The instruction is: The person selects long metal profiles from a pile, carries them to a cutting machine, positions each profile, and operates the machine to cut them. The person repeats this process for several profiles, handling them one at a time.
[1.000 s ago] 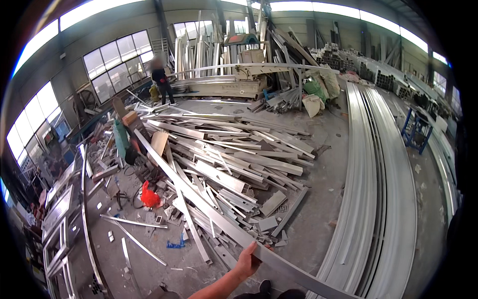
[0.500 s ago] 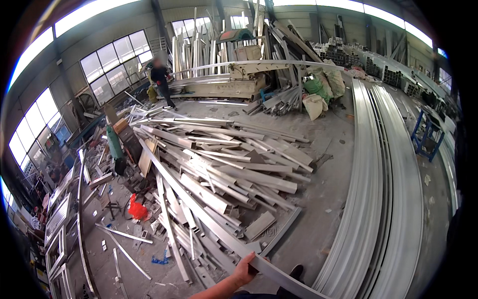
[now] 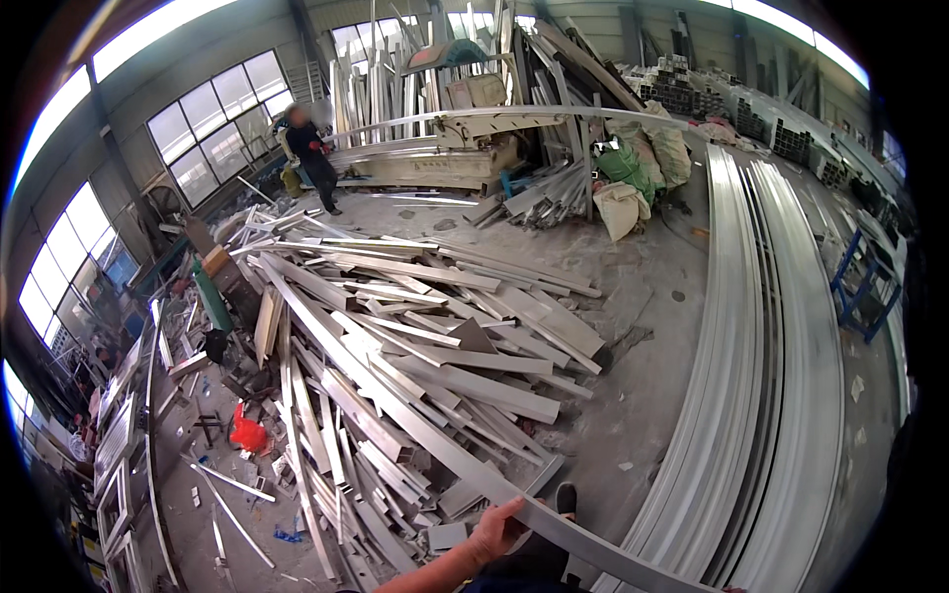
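Observation:
My left hand (image 3: 497, 532) is closed around a long silver-grey metal profile (image 3: 457, 460) near the lower edge. The profile slants from the far left, over the heap, to the lower right. Its far end rests among other pieces beside a brown board. At the lower edge, by the profile's near end, only a tiny skin-coloured sliver shows; it may be my right hand, with its fingers hidden. Under the profile lies a big heap of loose metal profiles (image 3: 494, 381), next to my left hand. One dark shoe (image 3: 565, 499) of mine stands just beyond the profile.
Long bundled profiles (image 3: 801, 366) lie along the floor at the right, beside a blue stand (image 3: 866, 282). A red bag (image 3: 248, 429), a green cylinder (image 3: 211, 296) and scattered offcuts are at the left. Another person (image 3: 313, 158) stands at the back left, near a machine (image 3: 474, 128).
My view has shifted, so the heap sits farther left. My left hand still grips the profile, whose near part now reaches farther right along the lower edge.

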The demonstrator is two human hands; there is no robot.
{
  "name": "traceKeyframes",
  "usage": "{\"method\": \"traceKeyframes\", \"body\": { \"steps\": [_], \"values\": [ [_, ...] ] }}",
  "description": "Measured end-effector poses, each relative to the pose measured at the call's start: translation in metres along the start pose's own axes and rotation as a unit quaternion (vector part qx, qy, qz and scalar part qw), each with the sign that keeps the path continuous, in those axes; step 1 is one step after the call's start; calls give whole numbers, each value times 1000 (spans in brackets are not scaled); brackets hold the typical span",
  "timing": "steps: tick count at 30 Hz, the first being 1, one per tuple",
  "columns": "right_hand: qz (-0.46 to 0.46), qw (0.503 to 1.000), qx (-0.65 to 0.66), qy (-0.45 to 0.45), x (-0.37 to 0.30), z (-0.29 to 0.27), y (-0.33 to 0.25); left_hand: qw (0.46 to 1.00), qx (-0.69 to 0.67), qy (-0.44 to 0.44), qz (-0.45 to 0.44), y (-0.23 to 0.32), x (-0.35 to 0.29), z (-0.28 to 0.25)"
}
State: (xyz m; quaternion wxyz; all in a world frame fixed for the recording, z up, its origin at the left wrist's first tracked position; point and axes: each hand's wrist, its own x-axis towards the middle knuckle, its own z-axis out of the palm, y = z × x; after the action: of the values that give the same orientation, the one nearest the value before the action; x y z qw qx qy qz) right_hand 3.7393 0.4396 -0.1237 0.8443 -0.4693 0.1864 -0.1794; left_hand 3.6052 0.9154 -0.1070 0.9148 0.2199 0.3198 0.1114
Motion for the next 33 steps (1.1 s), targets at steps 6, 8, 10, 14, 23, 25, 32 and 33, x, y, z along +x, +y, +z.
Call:
{"method": "traceKeyframes", "body": {
  "steps": [6,8,10,14,23,25,32,33],
  "values": [
    [29,999,23,-23,103,157,48,999,-13,14,36,29,150,72],
    [30,999,25,-25,130,216,51,999,-26,10,39,55,193,112],
    [36,999,27,-18,155,267,55,999,-29,-2,45,91,229,155],
    [73,997,15,10,207,369,72,995,4,11,95,125,309,197],
    [121,971,144,-146,402,463,163,997,4,23,73,147,504,300],
    [108,976,133,-137,446,492,192,998,17,7,58,154,557,316],
    [142,954,130,-230,594,648,243,992,-38,51,107,212,721,418],
    [128,932,147,-306,616,671,243,993,-7,39,113,224,736,443]
  ]
}}
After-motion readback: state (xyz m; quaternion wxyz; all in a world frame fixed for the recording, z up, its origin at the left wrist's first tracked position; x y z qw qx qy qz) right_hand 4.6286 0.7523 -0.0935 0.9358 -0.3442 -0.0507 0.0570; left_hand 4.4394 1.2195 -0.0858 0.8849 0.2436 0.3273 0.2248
